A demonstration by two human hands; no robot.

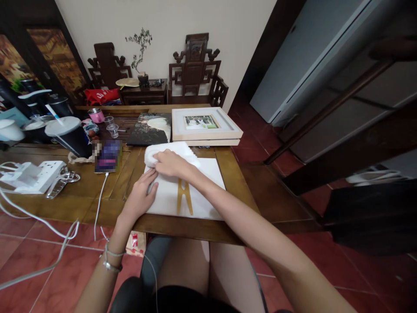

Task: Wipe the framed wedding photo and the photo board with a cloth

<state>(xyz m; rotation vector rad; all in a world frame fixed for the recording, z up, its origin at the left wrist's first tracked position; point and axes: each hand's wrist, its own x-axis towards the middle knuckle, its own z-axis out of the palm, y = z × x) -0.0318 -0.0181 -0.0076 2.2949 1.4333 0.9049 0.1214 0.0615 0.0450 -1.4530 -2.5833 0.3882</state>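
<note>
On the wooden table a flat white panel lies in front of me, with a gold shape like a letter A on it, partly hidden by my right forearm. My right hand presses a folded white cloth against the panel's far left part, fingers bent into the cloth. At the panel's left edge rests my left hand, its fingers stretched forward and its thumb apart on the white surface. The left fingertips are close to the cloth; whether they touch it I cannot tell.
Behind the panel are a framed photo and a dark picture. To the left stand a lidded cup with a straw, a charging phone and a white power strip. Cables hang over the front edge.
</note>
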